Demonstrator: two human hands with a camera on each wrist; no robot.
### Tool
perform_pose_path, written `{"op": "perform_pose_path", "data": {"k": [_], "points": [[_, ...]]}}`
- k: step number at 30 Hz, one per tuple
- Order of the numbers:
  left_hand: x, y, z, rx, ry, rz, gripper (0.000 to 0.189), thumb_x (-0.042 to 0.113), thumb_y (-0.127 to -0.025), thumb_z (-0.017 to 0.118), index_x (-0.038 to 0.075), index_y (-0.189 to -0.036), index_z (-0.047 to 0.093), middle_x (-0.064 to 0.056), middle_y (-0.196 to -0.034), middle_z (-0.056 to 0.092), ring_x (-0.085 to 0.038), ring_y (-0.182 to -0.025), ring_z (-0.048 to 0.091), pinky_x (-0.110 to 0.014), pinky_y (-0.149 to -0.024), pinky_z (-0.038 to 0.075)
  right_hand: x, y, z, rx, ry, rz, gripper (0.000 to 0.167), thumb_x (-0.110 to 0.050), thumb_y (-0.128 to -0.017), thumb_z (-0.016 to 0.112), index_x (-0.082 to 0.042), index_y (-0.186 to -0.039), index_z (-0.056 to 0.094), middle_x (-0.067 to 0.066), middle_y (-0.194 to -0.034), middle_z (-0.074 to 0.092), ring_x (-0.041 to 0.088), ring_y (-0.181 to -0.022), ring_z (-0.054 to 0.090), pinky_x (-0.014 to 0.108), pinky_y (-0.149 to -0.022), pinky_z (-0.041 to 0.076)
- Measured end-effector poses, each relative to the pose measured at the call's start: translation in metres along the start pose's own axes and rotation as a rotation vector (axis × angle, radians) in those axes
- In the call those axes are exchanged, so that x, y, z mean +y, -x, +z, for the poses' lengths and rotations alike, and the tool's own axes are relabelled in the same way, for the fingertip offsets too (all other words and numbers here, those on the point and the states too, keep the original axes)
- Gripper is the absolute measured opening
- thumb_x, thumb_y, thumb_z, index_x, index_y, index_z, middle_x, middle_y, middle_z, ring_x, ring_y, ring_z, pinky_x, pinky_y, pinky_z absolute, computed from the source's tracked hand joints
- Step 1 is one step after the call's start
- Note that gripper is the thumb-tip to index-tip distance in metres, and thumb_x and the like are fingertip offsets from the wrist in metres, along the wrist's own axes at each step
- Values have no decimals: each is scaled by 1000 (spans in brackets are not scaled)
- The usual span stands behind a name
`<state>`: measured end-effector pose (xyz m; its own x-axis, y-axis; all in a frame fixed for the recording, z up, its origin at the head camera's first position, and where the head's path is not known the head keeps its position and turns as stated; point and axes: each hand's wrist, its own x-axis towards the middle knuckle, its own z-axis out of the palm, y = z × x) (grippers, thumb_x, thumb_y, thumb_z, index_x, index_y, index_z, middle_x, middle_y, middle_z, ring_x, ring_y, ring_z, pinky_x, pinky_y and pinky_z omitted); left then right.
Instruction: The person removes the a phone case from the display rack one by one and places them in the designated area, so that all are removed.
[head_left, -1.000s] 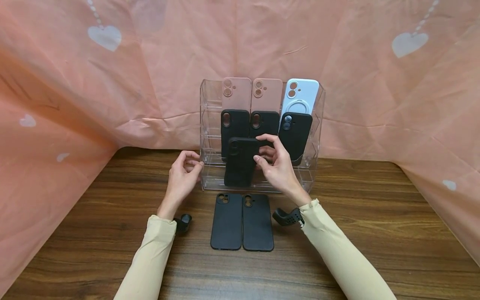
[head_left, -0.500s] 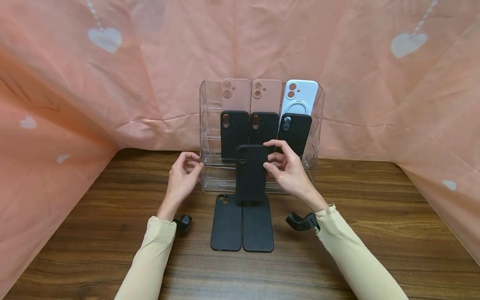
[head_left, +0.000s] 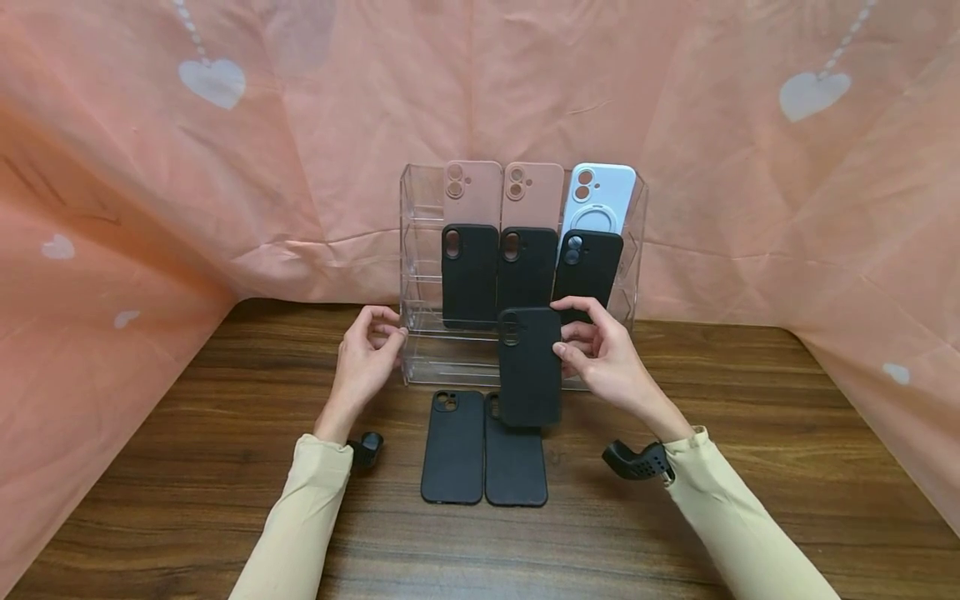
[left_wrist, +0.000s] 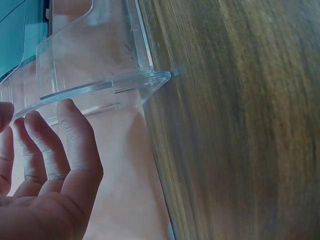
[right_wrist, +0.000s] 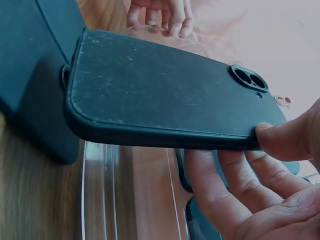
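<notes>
Held case [head_left: 529, 367]: black, tipping slightly in the air before the rack, camera cutout upper left. From the right wrist, pale specks are showing on its back. Right hand [head_left: 606, 357] is pinching its right edge, thumb in front, fingers bending behind. Its lower end is covering part of the right flat case [head_left: 516, 471] in the head view; whether the two are touching cannot be told.

Left flat case [head_left: 452, 450] is lying just beside that one, both black, cutouts toward the rack.

Clear rack [head_left: 450, 371] is standing on the table behind them. Left hand [head_left: 366, 350] is pinching the rack's left side edge between thumb and curling fingers.

In the rack, three black cases are leaning in a row: left black case [head_left: 469, 283], middle black case [head_left: 527, 267], right black case [head_left: 588, 267]. Behind and higher, left pink case [head_left: 474, 192], right pink case [head_left: 534, 196] and white case [head_left: 611, 185] are standing; a ring is showing on the white one.

Cream sleeves [head_left: 288, 517] are covering both forearms. Wood-grain table [head_left: 225, 467] is stretching beneath; peach cloth [head_left: 337, 167] with white hearts is hanging around it.
</notes>
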<state>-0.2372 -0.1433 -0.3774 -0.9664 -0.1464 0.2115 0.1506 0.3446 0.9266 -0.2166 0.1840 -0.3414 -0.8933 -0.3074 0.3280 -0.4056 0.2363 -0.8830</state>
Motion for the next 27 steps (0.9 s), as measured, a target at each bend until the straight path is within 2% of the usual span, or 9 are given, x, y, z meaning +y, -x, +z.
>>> {"op": "perform_pose_path", "data": {"k": [7, 12, 18, 23, 27], "points": [[-2, 0, 0, -1, -4, 5, 21, 13, -96, 65, 8, -116, 61, -14, -99, 68, -24, -77, 73, -27, -61, 59, 5, 12, -11, -17, -8, 50, 52, 13, -94, 61, -5, -141, 46, 10, -90, 65, 14, -72, 71, 37, -67, 65], [-1, 0, 0, 2, -3, 7, 20, 12, -96, 65, 8, -115, 61, -13, -98, 68, -23, -74, 72, -24, -59, 58, 7, 20, -18, -15, 15, 43, 52, 13, -93, 62, -3, -140, 46, 6, -85, 62, 14, -67, 69, 37, -63, 65], [1, 0, 0, -3, -1, -1, 20, 13, -97, 65, 9, -116, 60, -13, -100, 68, -25, -78, 73, -25, -61, 59, 11, 30, -27, -14, 70, 26, 52, 14, -92, 63, -4, -139, 48, 9, -83, 62, 21, -62, 65, 38, -58, 63], [0, 0, 0, 2, -7, -5, 20, 13, -97, 65, 9, -116, 60, -14, -100, 68, -23, -78, 72, -26, -61, 59, 14, 38, -31, -28, 67, 58, 54, 14, -92, 63, -3, -140, 47, 10, -86, 63, 20, -63, 66, 43, -58, 63], [0, 1, 0, 1, -9, -6, 20, 13, -97, 65, 9, -116, 60, -13, -101, 68, -20, -77, 71, -30, -63, 61, 17, 45, -36, -40, 83, 65, 53, 13, -93, 62, -3, -140, 47, 10, -87, 63, 24, -62, 65, 42, -57, 62]]}}
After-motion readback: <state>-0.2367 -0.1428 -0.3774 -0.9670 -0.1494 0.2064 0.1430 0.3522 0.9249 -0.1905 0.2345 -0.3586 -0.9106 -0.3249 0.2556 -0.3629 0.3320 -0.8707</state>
